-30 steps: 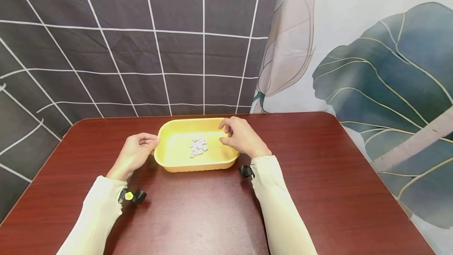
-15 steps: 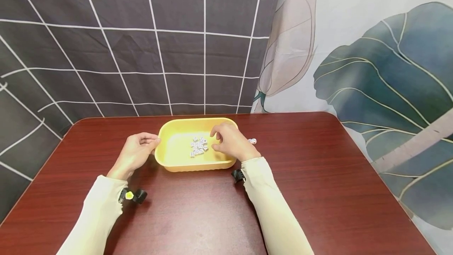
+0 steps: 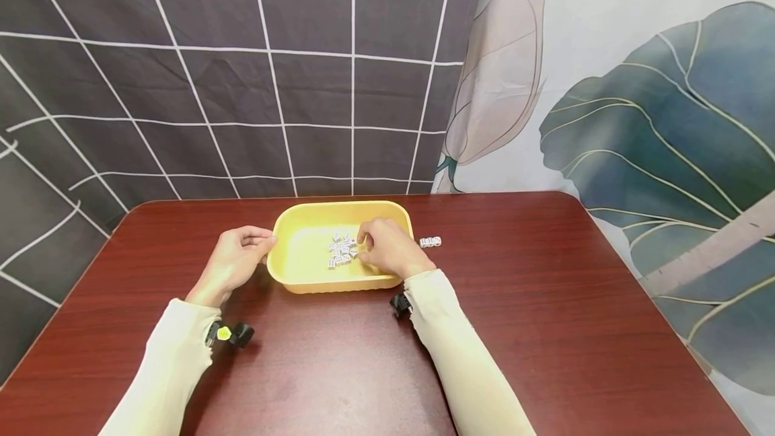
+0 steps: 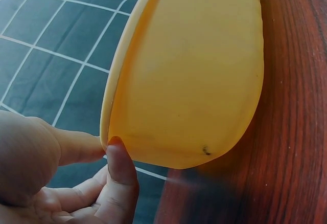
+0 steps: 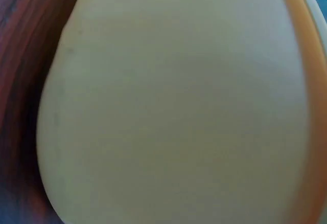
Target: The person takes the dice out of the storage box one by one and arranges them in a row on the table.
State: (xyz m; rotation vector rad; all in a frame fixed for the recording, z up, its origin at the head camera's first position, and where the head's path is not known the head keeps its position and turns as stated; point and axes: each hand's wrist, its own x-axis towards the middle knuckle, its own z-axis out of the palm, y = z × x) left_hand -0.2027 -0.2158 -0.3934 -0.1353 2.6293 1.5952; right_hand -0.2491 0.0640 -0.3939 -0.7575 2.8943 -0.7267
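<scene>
A yellow tray (image 3: pixel 303 286) stands on the table with a cluster of several white dice (image 3: pixel 340 251) inside it. At its left end, my left hand (image 3: pixel 233 258) pinches the rim between thumb and fingers. The left wrist view shows the left thumb and a finger (image 4: pixel 120 168) on either side of the tray wall (image 4: pixel 189 81). My right hand (image 3: pixel 390 247) reaches over the tray's right side, its bent fingers and thumb apart beside the dice. No held die shows. In the right wrist view the tray's outer wall (image 5: pixel 173 106) hides that hand.
Three white dice (image 3: pixel 430 242) stand in a short row on the reddish-brown table (image 3: pixel 514 274), just right of the tray. A dark grid-patterned cloth (image 3: pixel 212 86) and a leaf-printed cloth (image 3: pixel 654 120) hang behind the table.
My right hand has moved left and down from the tray's right rim to the dice inside. The row of dice outside has come into sight. My left hand stays on the rim.
</scene>
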